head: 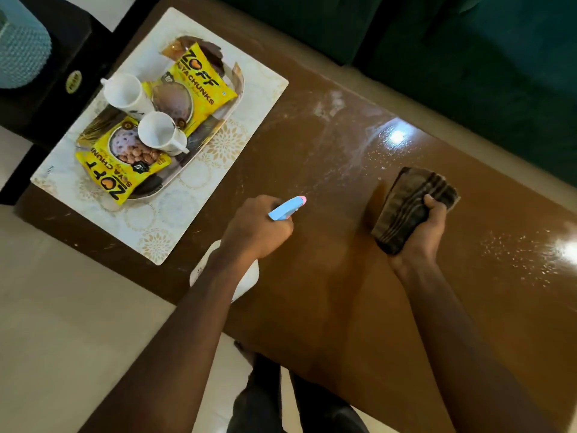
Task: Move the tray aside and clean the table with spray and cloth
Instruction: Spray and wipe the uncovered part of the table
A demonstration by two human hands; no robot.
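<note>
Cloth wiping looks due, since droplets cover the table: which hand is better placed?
Right. The right hand grips the folded cloth near the droplets on the table; the left hand holds the spray bottle.

A home living room: green sofa [468, 42] beside brown coffee table [343, 276].

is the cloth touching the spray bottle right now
Apart. The head view shows bare table between the spray bottle in the left hand and the cloth gripped by the right hand.
</note>
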